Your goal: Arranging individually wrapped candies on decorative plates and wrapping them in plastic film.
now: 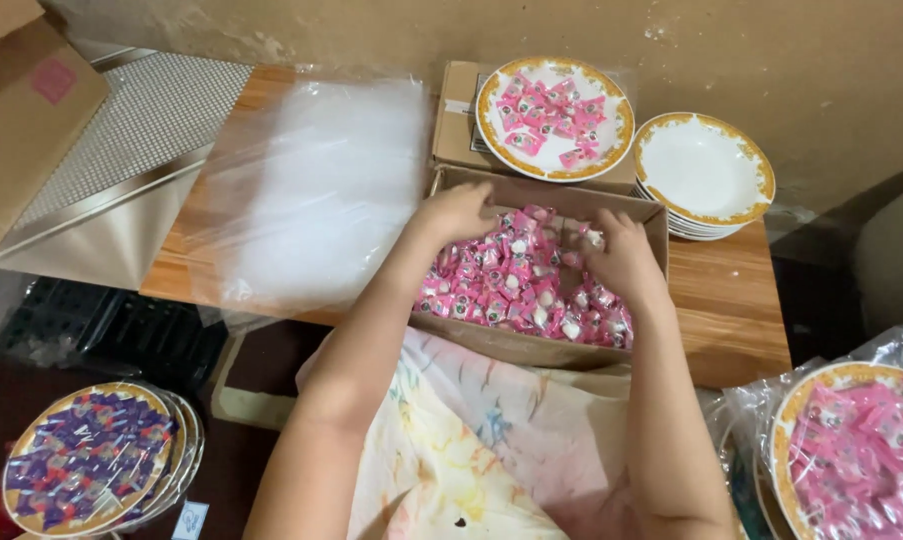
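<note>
Head view. You are reaching both hands into the cardboard box (491, 340) of pink wrapped candies (516, 285) sitting at the near edge of the wooden surface (721, 310). Your left hand (458, 212) is curling over the candies at the box's far-left corner; your right hand (621, 258) is pressing into the pile on the right, fingers bent. The hands are apart, and whether either is closed on candies cannot be told.

Judged step: gathering a handful. Behind the box, a gold-rimmed plate (554, 118) is partly covered with the same candies, beside a stack of empty plates (704, 170). A clear plastic sheet (321, 190) is lying to the left.

The next move calls for a firm scoop so nothing spills on lifting.
</note>
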